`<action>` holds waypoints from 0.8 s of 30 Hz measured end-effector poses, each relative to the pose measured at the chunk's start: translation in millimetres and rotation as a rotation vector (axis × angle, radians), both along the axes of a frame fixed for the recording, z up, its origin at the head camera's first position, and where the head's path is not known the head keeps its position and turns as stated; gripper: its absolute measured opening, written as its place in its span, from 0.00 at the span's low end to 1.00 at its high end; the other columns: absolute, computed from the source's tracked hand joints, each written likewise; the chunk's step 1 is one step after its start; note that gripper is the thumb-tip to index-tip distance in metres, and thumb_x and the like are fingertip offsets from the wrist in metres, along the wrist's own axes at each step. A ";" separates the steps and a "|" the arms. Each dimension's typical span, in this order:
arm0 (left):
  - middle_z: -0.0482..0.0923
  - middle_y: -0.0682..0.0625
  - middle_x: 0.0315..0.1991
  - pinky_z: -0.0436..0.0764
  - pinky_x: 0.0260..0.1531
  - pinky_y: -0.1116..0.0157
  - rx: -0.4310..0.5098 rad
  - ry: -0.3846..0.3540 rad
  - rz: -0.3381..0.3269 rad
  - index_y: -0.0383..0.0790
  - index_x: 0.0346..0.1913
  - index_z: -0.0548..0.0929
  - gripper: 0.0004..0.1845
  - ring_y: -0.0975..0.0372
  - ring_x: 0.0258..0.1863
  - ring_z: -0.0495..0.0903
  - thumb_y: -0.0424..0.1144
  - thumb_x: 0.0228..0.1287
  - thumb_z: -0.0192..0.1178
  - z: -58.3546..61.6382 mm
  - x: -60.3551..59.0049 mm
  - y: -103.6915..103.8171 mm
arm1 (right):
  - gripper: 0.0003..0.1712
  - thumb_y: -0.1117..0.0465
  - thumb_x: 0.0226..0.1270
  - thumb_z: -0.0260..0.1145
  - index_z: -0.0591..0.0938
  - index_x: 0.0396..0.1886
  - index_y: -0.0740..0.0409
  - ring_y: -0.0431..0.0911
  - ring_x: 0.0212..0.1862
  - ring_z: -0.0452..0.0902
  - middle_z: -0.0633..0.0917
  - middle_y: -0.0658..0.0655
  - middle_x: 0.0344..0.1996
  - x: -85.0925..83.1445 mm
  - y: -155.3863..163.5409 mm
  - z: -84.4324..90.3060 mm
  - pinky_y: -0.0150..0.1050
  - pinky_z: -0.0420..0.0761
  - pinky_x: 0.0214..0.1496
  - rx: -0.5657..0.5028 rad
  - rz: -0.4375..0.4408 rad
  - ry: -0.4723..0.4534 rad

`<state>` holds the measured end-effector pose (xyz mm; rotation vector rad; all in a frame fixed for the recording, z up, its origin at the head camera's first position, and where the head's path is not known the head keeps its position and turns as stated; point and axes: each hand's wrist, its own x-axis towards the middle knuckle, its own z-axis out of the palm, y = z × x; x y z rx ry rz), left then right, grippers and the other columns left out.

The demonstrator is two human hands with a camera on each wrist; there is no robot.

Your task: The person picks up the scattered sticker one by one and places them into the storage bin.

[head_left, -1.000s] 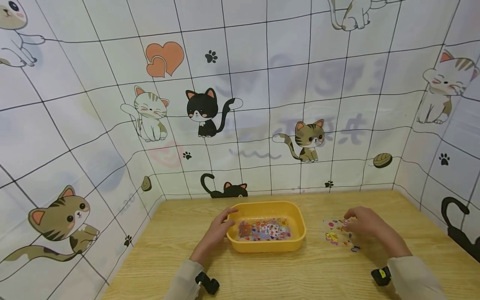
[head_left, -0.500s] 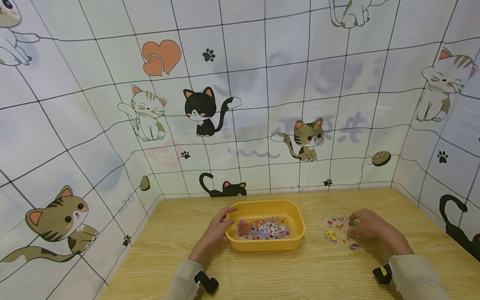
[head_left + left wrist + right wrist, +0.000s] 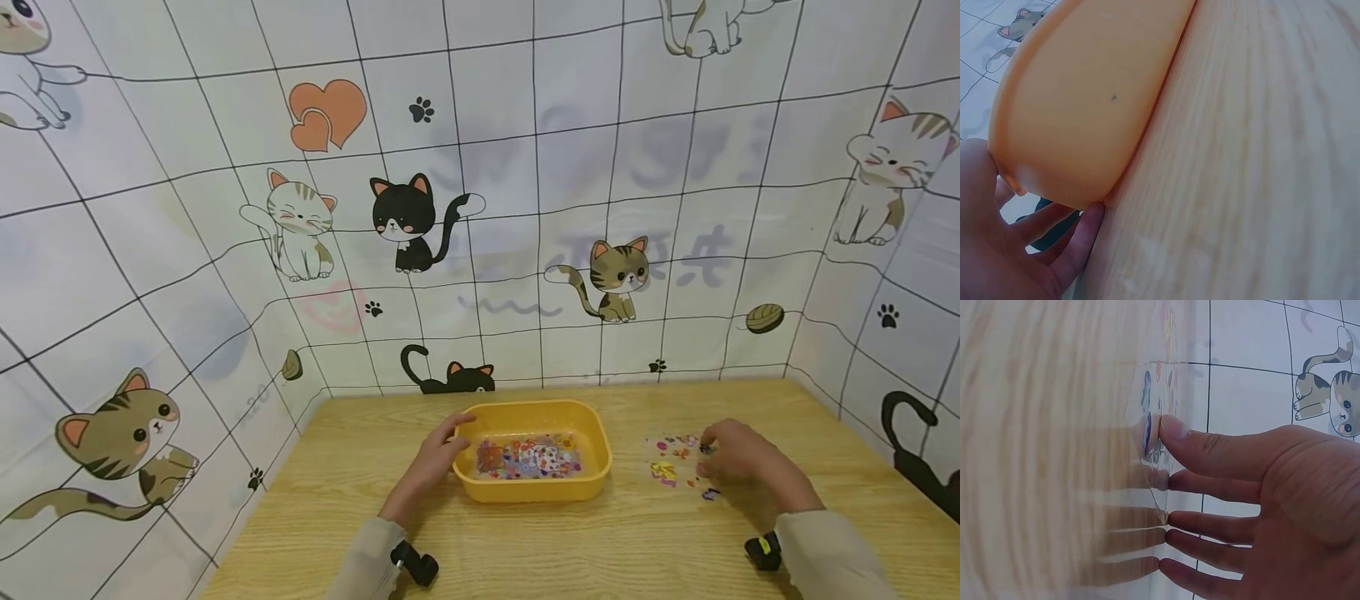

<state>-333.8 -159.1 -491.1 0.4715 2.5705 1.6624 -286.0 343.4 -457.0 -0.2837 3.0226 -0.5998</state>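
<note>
Since a second ago my right hand (image 3: 738, 462) has drifted slightly to the right and nearer along the sticker sheet (image 3: 678, 464), while my left hand (image 3: 435, 461) has kept its place at the yellow tray (image 3: 592, 433). Now I see the right hand lying on the clear sheet with fingers (image 3: 1210, 487) fairly straight and spread, their tips pressed onto its right edge; the wrist view shows the thumb tip beside a blue sticker. That sheet lies flat on the wooden table (image 3: 570, 542), to the right of the tray and apart from it. My left hand rests against the tray's left end, thumb at the far-left rim and the fingers loosely curled under its outer wall, where they touch the table. Inside the tray I make out another sheet of coloured stickers (image 3: 528, 458) lying flat on the bottom. Cat-print cloth (image 3: 225, 250) walls the table on three sides.
</note>
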 end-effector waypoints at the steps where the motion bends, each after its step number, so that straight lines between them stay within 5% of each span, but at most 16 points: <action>1: 0.61 0.36 0.79 0.85 0.54 0.47 0.005 -0.003 0.001 0.49 0.72 0.75 0.23 0.37 0.72 0.69 0.40 0.78 0.51 0.1 0.1 0.0 | 0.27 0.60 0.57 0.77 0.83 0.47 0.79 0.70 0.51 0.81 0.85 0.76 0.47 -0.2 -0.1 0.1 0.63 0.81 0.52 0.003 -0.004 -0.002; 9: 0.61 0.37 0.79 0.85 0.52 0.49 0.006 -0.003 -0.006 0.50 0.72 0.75 0.23 0.38 0.71 0.71 0.40 0.78 0.52 0.5 0.8 -0.6 | 0.20 0.61 0.56 0.77 0.85 0.42 0.73 0.53 0.39 0.78 0.87 0.68 0.41 0.7 -1.4 2.2 0.53 0.81 0.42 -0.009 -0.016 -0.020; 24: 0.64 0.41 0.79 0.79 0.63 0.47 -0.018 0.019 -0.005 0.48 0.71 0.76 0.22 0.41 0.75 0.66 0.38 0.77 0.51 -1.0 -0.9 0.1 | 0.17 0.58 0.53 0.78 0.84 0.40 0.61 0.53 0.37 0.73 0.85 0.63 0.40 4.1 -6.7 6.4 0.51 0.76 0.38 0.040 -0.083 -0.034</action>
